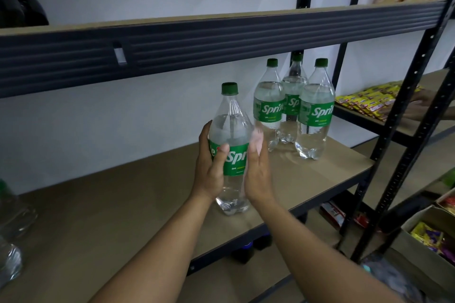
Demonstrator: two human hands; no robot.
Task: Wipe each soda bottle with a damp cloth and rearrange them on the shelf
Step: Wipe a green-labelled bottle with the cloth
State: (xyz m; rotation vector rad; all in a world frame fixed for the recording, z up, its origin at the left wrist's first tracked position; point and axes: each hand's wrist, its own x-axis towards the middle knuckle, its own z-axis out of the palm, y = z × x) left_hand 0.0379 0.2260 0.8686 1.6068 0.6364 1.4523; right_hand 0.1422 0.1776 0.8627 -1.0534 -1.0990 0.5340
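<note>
The clear plastic soda bottle with green cap point(229, 128) seemed heavy and slippery (it looked full); the left hand point(209, 170) gripped its labelled middle, the right hand point(258, 170) lay flat beside it, fingers straight.

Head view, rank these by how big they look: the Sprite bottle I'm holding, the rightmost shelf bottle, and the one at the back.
1. Held bottle, largest, but nearest the camera.
2. Rightmost bottle.
3. Back bottle, partly hidden.
True sizes may match.

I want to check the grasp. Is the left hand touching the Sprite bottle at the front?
Touching. The head view shows the left hand wrapped round the front Sprite bottle, with its thumb curled across the bottle's near side.
</note>
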